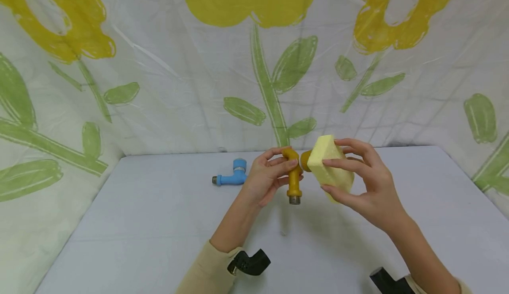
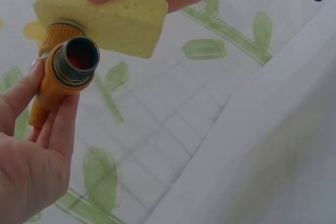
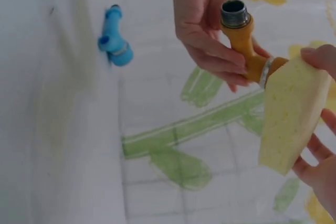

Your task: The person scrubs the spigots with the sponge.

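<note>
An orange-yellow plastic tap point(image 1: 294, 180) with a threaded metal end is held above the table by my left hand point(image 1: 268, 174), its fingers and thumb wrapped about the body. The threaded end points down in the head view. My right hand point(image 1: 367, 179) grips a pale yellow sponge point(image 1: 327, 163) between thumb and fingers. One face of the sponge meets the tap's round ribbed knob point(image 2: 61, 32). In the right wrist view the sponge point(image 3: 291, 119) covers much of that knob, beside a pale ring on the tap.
A blue tap point(image 1: 232, 178) of similar shape lies on the white table point(image 1: 159, 205), left of my left hand. Behind the table's far edge hangs a white sheet point(image 1: 159, 108) painted with yellow flowers and green leaves. Dark wrist cameras point(image 1: 249, 263) sit at both wrists.
</note>
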A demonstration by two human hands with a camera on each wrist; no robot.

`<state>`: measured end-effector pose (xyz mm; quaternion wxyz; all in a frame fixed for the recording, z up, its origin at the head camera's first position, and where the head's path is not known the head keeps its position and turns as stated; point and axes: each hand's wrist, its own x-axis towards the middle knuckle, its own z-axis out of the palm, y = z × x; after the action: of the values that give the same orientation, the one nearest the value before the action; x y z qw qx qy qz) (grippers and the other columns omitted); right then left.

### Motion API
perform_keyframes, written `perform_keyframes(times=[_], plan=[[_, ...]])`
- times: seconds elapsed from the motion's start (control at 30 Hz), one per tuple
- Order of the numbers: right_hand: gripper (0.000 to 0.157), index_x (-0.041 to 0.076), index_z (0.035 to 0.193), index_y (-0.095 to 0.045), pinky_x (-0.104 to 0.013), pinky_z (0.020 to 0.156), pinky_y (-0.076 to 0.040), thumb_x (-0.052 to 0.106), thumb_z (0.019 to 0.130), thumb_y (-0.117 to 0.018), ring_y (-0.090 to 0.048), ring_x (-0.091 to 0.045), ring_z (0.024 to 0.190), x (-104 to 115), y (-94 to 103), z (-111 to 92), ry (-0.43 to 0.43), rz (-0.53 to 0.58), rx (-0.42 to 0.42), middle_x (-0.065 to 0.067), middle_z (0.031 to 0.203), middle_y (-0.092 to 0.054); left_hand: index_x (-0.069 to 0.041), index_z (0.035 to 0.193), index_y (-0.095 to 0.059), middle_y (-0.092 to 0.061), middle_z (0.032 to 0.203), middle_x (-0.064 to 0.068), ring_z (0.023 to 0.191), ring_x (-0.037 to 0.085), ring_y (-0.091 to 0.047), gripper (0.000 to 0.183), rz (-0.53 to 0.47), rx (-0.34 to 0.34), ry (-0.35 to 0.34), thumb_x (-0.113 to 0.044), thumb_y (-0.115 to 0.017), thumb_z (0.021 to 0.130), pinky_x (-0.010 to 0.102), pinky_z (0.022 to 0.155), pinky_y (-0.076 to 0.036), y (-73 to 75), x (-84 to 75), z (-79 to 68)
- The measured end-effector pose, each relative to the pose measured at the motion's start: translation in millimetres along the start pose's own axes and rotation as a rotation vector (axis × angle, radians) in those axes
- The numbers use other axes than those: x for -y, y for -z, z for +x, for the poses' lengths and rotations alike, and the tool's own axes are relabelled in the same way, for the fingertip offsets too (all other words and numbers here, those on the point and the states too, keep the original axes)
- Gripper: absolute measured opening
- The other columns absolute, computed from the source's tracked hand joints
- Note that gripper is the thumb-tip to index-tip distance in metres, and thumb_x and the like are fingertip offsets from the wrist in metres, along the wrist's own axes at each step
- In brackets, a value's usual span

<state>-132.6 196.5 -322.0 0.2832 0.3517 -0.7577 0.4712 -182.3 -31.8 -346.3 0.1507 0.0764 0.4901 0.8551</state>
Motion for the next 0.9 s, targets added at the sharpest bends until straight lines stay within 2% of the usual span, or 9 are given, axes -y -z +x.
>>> perform_keyframes(times=[0.03,0.1,0.27,0.37,0.43,0.5,0.6,0.73,0.9], plan=[[0.051,0.000,0.115,-0.077,-0.019,0.104,-0.048,0.047,0.094,-0.079,-0.053,-0.017,0.134,1,-0.8,0,0.006,-0.051,-0.012,-0.004,0.145,-0.056,0.002,0.138,-0.055,-0.074,0.097,0.003,0.074,0.020,-0.076,0.038,0.010,0.001,0.000,0.008,-0.060,0.101,0.032,0.075,-0.066,0.3,0.1,0.2],[0.057,0.001,0.115,-0.078,-0.018,0.101,-0.047,0.054,0.094,-0.075,-0.054,-0.015,0.133,1,-2.5,0,0.007,-0.089,-0.033,-0.003,0.144,-0.057,0.002,0.141,-0.055,-0.075,0.098,0.003,0.074,0.019,-0.076,0.041,0.023,0.004,0.000,0.008,-0.061,0.101,0.032,0.075,-0.066,0.9,0.0,0.6],[0.058,0.002,0.122,-0.076,-0.013,0.098,-0.047,0.053,0.094,-0.075,-0.054,-0.015,0.133,-5,-3.7,-1,-0.009,-0.057,-0.058,-0.001,0.144,-0.058,0.001,0.146,-0.054,-0.076,0.103,0.004,0.075,0.019,-0.076,0.047,0.048,0.013,0.005,0.008,-0.062,0.100,0.034,0.077,-0.066,2.2,-1.5,1.1],[0.050,-0.001,0.125,-0.073,-0.012,0.099,-0.049,0.037,0.094,-0.082,-0.055,-0.015,0.133,-9,-2.6,-2,-0.025,-0.032,-0.056,0.000,0.146,-0.057,0.002,0.149,-0.052,-0.076,0.105,0.004,0.077,0.018,-0.076,0.051,0.052,0.021,0.010,0.009,-0.062,0.100,0.035,0.079,-0.067,3.0,-2.1,1.5],[0.044,-0.003,0.128,-0.071,-0.011,0.099,-0.050,0.018,0.091,-0.086,-0.057,-0.015,0.131,-11,-1.9,-3,-0.046,-0.010,-0.051,-0.001,0.146,-0.056,0.002,0.149,-0.052,-0.077,0.105,0.005,0.078,0.018,-0.076,0.052,0.050,0.024,0.010,0.010,-0.062,0.099,0.035,0.079,-0.067,3.3,-2.2,1.7],[0.049,-0.004,0.130,-0.070,-0.012,0.097,-0.052,-0.004,0.084,-0.086,-0.060,-0.014,0.128,-11,-1.6,-3,-0.073,0.013,-0.048,-0.002,0.146,-0.056,0.001,0.149,-0.053,-0.077,0.106,0.005,0.080,0.018,-0.076,0.052,0.047,0.028,0.009,0.010,-0.062,0.099,0.035,0.079,-0.067,3.4,-2.5,1.6],[0.063,-0.004,0.134,-0.068,-0.012,0.096,-0.052,-0.024,0.075,-0.078,-0.061,-0.012,0.125,-10,-0.9,-3,-0.126,0.026,-0.043,-0.003,0.147,-0.055,0.001,0.149,-0.053,-0.076,0.110,0.007,0.085,0.019,-0.075,0.052,0.037,0.031,0.014,0.011,-0.061,0.099,0.035,0.080,-0.067,3.5,-2.8,1.5],[0.067,-0.004,0.137,-0.066,-0.011,0.095,-0.051,-0.029,0.075,-0.074,-0.059,-0.012,0.126,-11,0.8,-3,-0.182,0.010,-0.041,-0.003,0.148,-0.054,0.004,0.153,-0.048,-0.075,0.113,0.007,0.091,0.019,-0.074,0.055,0.021,0.045,0.024,0.013,-0.058,0.100,0.034,0.080,-0.066,3.6,-3.7,1.5],[0.066,-0.004,0.137,-0.066,-0.010,0.096,-0.051,-0.028,0.076,-0.074,-0.058,-0.010,0.127,-15,2.7,-4,-0.203,-0.021,-0.041,-0.002,0.147,-0.054,0.005,0.156,-0.045,-0.074,0.110,0.003,0.094,0.017,-0.073,0.055,-0.019,0.064,0.036,0.013,-0.054,0.102,0.031,0.080,-0.066,4.2,-4.3,1.6]])
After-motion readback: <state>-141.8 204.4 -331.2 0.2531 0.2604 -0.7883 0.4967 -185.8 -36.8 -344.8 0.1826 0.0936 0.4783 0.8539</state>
